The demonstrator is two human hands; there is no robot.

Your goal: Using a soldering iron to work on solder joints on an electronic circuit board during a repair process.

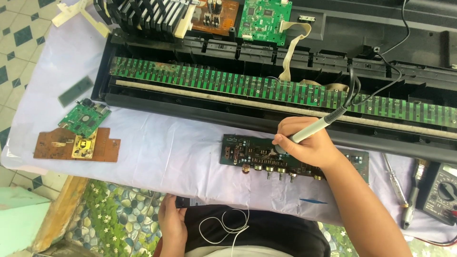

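Reaching forward, right hand [307, 145] grips a probe [316, 127] over the circuit board [247, 151]; left hand [172, 223] rests open.

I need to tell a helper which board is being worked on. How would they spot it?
Find the long opened keyboard chassis across the table. Just in front of it, on the pale cloth, lies a dark green circuit board under the right hand holding a grey soldering iron. Unlike the other loose boards, its near edge carries a row of metal jacks.
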